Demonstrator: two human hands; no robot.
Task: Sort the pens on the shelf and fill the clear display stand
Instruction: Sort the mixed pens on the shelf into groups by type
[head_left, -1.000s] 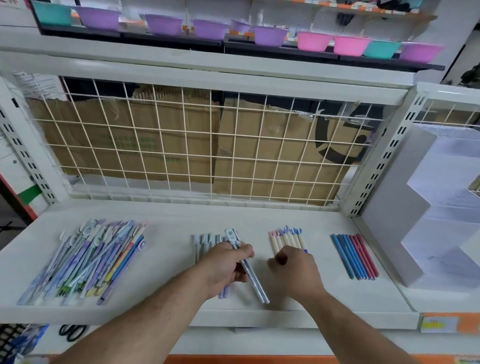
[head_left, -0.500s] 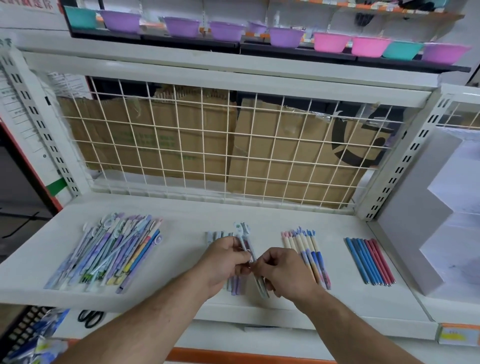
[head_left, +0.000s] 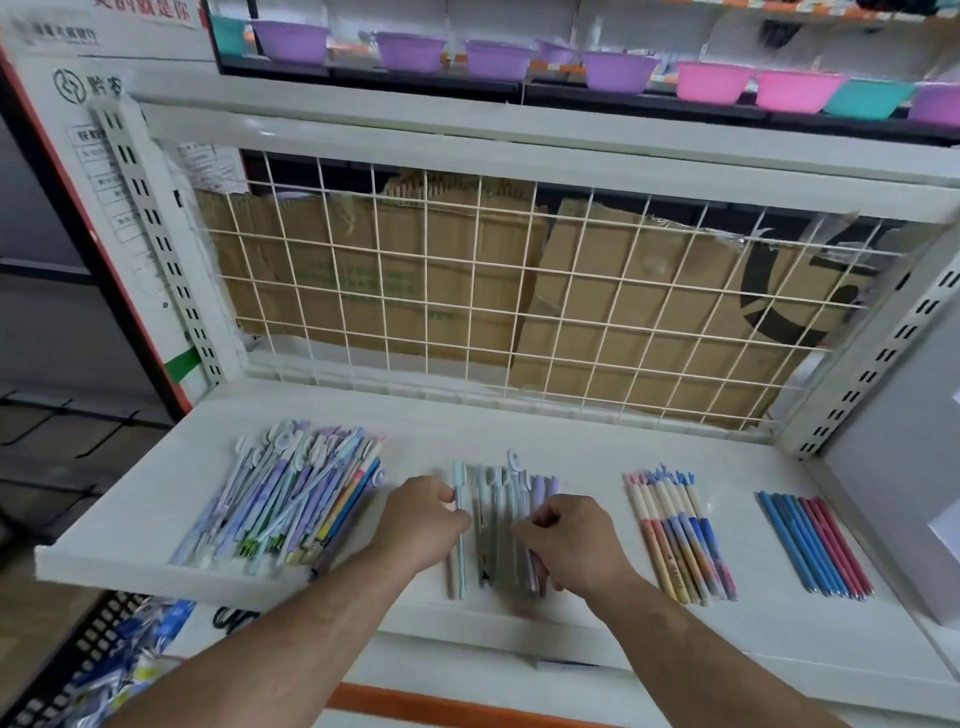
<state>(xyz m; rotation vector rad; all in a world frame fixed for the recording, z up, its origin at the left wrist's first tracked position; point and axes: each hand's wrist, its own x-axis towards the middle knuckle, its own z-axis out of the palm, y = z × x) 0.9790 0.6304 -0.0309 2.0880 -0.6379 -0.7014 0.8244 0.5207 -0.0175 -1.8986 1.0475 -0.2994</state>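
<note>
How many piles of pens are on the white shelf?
4. A big mixed pile at the left; a middle row, where the left hand and right hand grip pens; a pastel row right of it; blue and red pens far right.

Mixed pastel pens (head_left: 291, 499) heaped at shelf (head_left: 571, 441) left, grey-blue pens (head_left: 493, 525) in middle, pink-blue pens (head_left: 680, 535), blue-and-red pens (head_left: 815, 545) rightmost

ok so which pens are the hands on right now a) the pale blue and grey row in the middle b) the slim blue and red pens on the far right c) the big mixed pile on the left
a: the left hand pinches a pale blue pen at the left edge of the middle row of pale blue, grey and lilac pens, and the right hand curls on its right edge.
</note>
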